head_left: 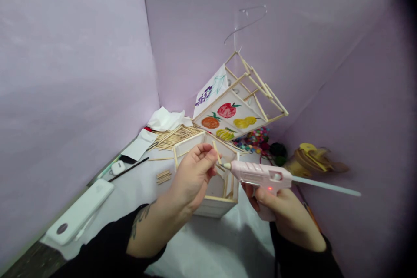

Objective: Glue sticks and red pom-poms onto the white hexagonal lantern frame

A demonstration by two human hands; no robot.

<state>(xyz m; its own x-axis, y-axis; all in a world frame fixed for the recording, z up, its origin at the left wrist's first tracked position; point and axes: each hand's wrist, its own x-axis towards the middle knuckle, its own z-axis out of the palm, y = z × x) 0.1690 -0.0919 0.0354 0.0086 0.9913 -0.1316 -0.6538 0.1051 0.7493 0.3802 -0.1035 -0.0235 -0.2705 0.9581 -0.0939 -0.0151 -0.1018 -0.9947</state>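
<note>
**Glue gun nozzle at a pinched stick, over the open wooden frame box**

The left hand [192,178] pinches a short wooden stick [216,151] between thumb and fingertips, holding it tilted just above the wooden frame box [215,206]. The right hand [283,208] is wrapped around the grip of a pink hot glue gun [260,174], whose nozzle sits at or just beside the lower end of the stick; actual contact cannot be told. A red lamp glows on the gun body and a clear glue rod projects from its rear.

Judgement on the step: the bead wants to be small and placed on the stick end only, with the pinching fingers kept back from the nozzle, since they lie close to it. The stick should be steadied until seated.

Surface: the box stands on a white covering [215,247]. Behind the box lies a heap of loose sticks [172,135], and behind that a tilted lantern frame with painted fruit panels [233,115]. Left of the box are a white slab-shaped device [80,210] and a dark thin tool [128,169]; right of it, coloured beads [252,139].

Room: lilac partition walls [71,74] close in the bench on three sides.
</note>
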